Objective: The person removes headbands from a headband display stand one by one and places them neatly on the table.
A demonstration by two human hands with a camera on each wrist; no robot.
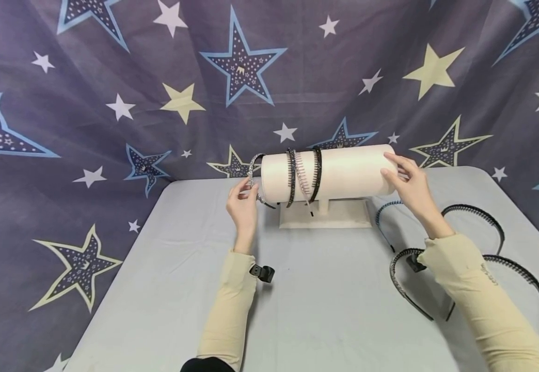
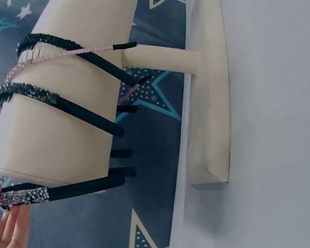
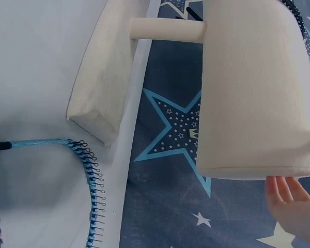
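Observation:
A cream cylindrical display roll [image 1: 350, 170] stands crosswise on its flat base [image 1: 325, 219]. Around its left half hang two dark beaded headbands [image 1: 291, 175] [image 1: 317, 173] with a pink toothed headband [image 1: 302, 173] between them. My left hand [image 1: 241, 209] pinches a silver-glitter headband [image 2: 23, 196] between thumb and fingers; in the left wrist view this band overlaps the roll's near end. At the opposite end, my right hand [image 1: 411, 186] touches the roll, its fingers fairly straight. The right wrist view shows those fingers [image 3: 284, 188] right against the end edge.
On the table's right side lie a blue toothed headband [image 3: 88, 170], a black headband [image 1: 478, 208], a glittery dark headband [image 1: 397, 274] and another black headband [image 1: 527, 279], partly under the right forearm. A star-patterned cloth [image 1: 125, 77] hangs behind the table [image 1: 181, 289].

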